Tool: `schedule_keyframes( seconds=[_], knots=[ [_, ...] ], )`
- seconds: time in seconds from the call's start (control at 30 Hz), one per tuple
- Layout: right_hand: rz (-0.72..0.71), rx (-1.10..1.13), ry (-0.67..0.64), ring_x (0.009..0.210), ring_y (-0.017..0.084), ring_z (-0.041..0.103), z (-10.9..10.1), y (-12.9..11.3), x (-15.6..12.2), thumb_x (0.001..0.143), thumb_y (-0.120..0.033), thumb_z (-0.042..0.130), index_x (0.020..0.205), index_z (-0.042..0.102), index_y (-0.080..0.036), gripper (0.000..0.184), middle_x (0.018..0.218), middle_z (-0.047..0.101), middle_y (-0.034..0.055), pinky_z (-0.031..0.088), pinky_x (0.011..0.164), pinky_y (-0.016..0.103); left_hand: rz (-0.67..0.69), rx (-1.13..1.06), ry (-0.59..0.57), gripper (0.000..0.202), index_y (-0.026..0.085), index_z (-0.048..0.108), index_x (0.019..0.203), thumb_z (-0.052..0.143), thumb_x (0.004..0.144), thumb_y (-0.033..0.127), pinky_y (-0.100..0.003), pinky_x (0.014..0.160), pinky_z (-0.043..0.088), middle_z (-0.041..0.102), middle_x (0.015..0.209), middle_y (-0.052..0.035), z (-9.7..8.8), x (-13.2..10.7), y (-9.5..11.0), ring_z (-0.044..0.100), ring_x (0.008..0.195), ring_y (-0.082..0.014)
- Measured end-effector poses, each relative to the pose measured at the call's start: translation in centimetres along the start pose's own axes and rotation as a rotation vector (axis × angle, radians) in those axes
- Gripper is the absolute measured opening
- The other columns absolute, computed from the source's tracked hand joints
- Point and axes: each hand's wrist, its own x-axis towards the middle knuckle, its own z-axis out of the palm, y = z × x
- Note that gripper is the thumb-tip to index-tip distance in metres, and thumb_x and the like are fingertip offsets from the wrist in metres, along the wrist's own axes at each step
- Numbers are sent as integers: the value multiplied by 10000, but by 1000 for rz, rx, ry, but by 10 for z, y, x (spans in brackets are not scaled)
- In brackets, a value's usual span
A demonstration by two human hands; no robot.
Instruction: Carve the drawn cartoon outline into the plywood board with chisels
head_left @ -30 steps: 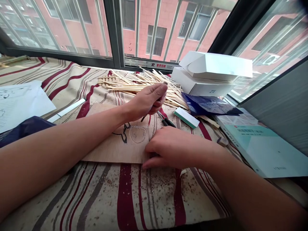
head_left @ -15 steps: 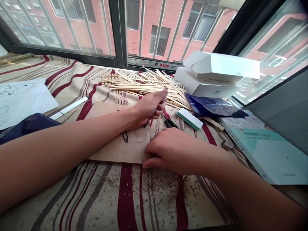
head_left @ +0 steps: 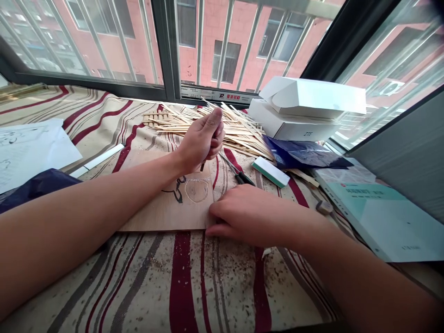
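A thin wooden board (head_left: pixel 187 217) lies flat on the cloth, with dark drawn lines and a pale grooved outline on its face. My left hand (head_left: pixel 203 141) is closed in a fist above the far part of the board, thumb on top. Below the fist shows a short dark end of a thin tool (head_left: pixel 202 167); the rest is hidden in my fingers. At the board's right edge, my right hand (head_left: pixel 239 215) is closed with curled fingers on the near corner. Just beyond it lies a black-handled pointed tool (head_left: pixel 244 178).
Thin wooden sticks (head_left: pixel 236 132) are heaped by the window. A white box (head_left: pixel 305 125), a dark blue sheet (head_left: pixel 305 152), a white-and-green block (head_left: pixel 270 171) and a book (head_left: pixel 391 217) lie to the right. Papers (head_left: pixel 38 143) lie left. Crumbs dot the striped cloth (head_left: pixel 222 296).
My left fist has moved left and turned thumb up, baring more of the black-handled tool and the board's drawing. My right hand stays at the board's edge. The view has shifted slightly.
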Motion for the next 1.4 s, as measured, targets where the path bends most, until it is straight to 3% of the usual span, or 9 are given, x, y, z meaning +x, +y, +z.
schedule_keyframes(
  seconds=[0.3,0.53,0.63,0.8,1.07,1.27,1.4],
  knots=[
    [-7,11,0,739,225,666,1,2,1,1061,-455,600,915,810,-153,395,848,779,99,303,641,334,-72,6,-8,563,225,417,670,567,1094,563,-168,372,119,325,503,98,2,1,0,247,342,-31],
    [19,12,-8,714,213,654,3,2,2,1061,-486,605,891,804,-167,413,822,773,86,284,626,327,-67,152,-48,593,225,416,672,581,1056,646,-159,352,161,347,509,93,2,8,-4,265,350,-27],
    [20,31,-7,703,202,640,3,2,2,1059,-484,614,890,802,-172,401,816,769,74,279,627,323,-5,197,4,569,229,446,695,585,1056,646,-171,346,196,359,515,91,3,7,-9,282,358,-33],
    [30,42,-14,710,201,641,3,2,2,1059,-481,619,905,809,-175,392,815,769,74,290,633,322,226,172,152,450,229,508,756,680,1051,522,-199,349,210,383,559,84,4,1,-19,355,388,-39],
    [31,32,-34,729,214,652,1,0,3,1056,-519,609,899,804,-180,421,841,777,79,292,634,322,-86,107,-110,513,218,435,699,546,1119,490,-164,388,169,339,522,99,-2,5,-6,287,340,-22],
    [37,43,-40,726,216,655,0,-1,5,1056,-524,608,903,805,-180,425,838,779,77,290,630,326,-19,36,-21,451,205,460,721,608,1113,372,-151,393,166,380,521,101,11,0,-10,302,356,-8],
    [37,35,-41,746,219,665,2,-1,5,1055,-526,610,902,802,-173,430,857,782,83,290,635,328,-70,-67,12,491,217,429,721,588,1116,460,-159,364,115,321,501,116,2,0,-6,257,333,-14]
  ],
)
